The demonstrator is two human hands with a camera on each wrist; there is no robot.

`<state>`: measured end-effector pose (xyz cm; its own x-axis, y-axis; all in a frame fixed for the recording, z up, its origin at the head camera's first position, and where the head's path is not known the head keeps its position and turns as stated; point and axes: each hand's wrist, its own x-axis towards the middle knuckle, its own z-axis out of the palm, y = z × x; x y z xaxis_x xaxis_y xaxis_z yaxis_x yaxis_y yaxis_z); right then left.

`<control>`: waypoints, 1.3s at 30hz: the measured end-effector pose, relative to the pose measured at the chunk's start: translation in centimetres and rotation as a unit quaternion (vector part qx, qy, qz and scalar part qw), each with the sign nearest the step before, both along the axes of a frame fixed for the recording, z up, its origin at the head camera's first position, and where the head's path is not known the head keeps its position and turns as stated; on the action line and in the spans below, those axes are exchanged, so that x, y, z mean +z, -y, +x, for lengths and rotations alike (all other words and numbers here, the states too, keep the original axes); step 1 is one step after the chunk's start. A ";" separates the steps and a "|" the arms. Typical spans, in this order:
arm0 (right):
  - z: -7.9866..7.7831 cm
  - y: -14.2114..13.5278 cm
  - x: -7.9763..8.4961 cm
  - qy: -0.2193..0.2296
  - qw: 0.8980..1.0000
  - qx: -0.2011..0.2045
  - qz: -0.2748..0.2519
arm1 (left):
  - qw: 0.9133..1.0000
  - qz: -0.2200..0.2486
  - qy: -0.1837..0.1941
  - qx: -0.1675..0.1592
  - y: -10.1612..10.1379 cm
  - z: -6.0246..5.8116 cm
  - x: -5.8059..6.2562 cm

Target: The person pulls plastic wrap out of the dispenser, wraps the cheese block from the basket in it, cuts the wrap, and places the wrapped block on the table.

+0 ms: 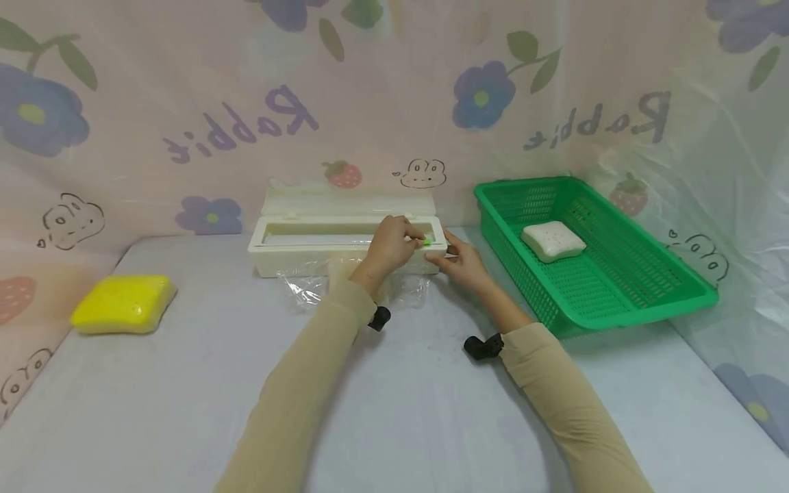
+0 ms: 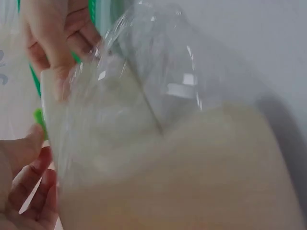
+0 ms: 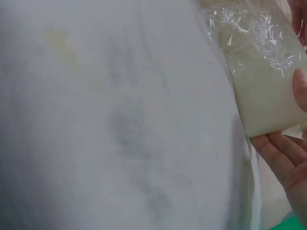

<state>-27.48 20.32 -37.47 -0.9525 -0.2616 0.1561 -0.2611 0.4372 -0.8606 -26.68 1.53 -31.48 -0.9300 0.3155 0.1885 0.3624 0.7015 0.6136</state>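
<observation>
Printed sheeting point(image 1: 382, 103) with flowers and rabbits backs a pale table point(image 1: 407, 390); at its far side lies the long white box point(image 1: 290, 265), lid point(image 1: 351, 203) tipped back against the sheeting, presumably so that the slot on top is free to reach; clear film point(image 1: 305, 291) hangs crumpled over the front, below my left forearm. My right hand point(image 1: 464, 266) grips the box's right end, thumb on the front face, fingers bent around the end wall; I judge this a brace, so that the light-looking box does not skid as my other hand works. My left hand point(image 1: 391, 245) reaches across to the same end; thumb and forefinger are drawn together at the green slider point(image 1: 427, 242), pinching it as far as I can tell, the remaining fingers curled; the forefinger's contact is partly hidden. Position noted: slider on the front rim near the right corner, right at my left fingertips, apart from my right thumb, which presses lower down. Set aside from the work: green basket point(image 1: 518, 260) to the right, holding a speckled white block point(image 1: 553, 241); yellow block point(image 1: 124, 305) alone, well to the left.
</observation>
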 end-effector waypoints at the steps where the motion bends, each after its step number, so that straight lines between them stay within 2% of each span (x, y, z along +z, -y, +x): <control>1: -0.1 0.0 0.0 0.002 1.000 -0.004 0.002 | 1.000 0.001 -0.003 0.001 0.4 0.0 0.0; 5: -0.2 -0.3 -0.1 0.009 1.000 -0.020 0.009 | 1.000 0.021 0.005 0.004 1.9 0.3 0.2; 9: 0.0 0.0 -0.1 0.021 1.000 -0.008 0.005 | 0.999 0.036 0.025 -0.002 3.2 0.6 0.0; 16: 0.4 0.2 -0.1 0.023 1.000 -0.014 -0.001 | 0.997 0.062 0.042 -0.006 3.7 0.7 -0.2; 23: 0.1 0.0 -0.1 0.006 1.000 -0.017 0.019 | 0.999 0.035 0.013 -0.014 4.8 0.8 0.1; 27: -0.1 0.0 -0.2 0.003 1.000 -0.018 0.019 | 0.999 0.042 0.008 0.001 6.3 0.9 0.0; 33: -0.2 0.1 -0.3 0.004 1.000 -0.003 0.017 | 1.000 0.028 -0.005 -0.007 8.5 1.0 -0.1; 39: 0.0 0.1 -0.3 0.016 1.000 -0.012 0.010 | 1.000 0.013 -0.026 -0.006 10.6 1.3 0.1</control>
<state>-27.44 20.25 -37.73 -0.9631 -0.2410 0.1198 -0.2220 0.4600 -0.8597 -25.34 -9.10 -31.34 -0.9145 0.3217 0.2454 0.4035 0.6800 0.6122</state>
